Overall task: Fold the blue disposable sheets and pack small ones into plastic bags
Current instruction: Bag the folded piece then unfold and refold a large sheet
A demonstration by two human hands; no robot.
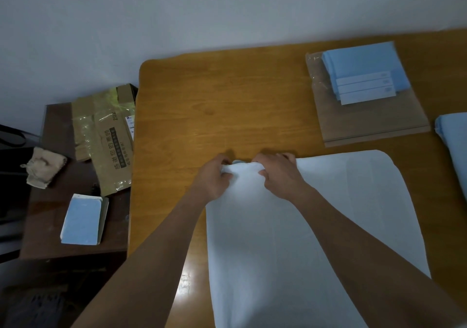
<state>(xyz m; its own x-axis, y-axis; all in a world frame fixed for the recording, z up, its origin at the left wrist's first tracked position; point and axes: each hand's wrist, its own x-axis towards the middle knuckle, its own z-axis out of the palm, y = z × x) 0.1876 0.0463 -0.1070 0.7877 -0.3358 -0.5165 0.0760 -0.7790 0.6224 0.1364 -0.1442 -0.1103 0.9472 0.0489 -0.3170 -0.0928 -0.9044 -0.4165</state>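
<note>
A large pale blue disposable sheet (298, 226) lies spread on the wooden table (214, 95), reaching down to the near edge of the view. My left hand (214, 176) and my right hand (280, 173) both pinch its bunched far-left corner, close together. At the back right, a stack of small folded blue sheets (364, 72) rests on clear plastic bags (374, 120). Another blue sheet (454, 145) shows at the right edge.
A low dark side table (75, 226) to the left carries a taped cardboard box (106, 135), a packed folded blue sheet (82, 220) and a beige cloth (44, 167). A pale wall stands behind both tables.
</note>
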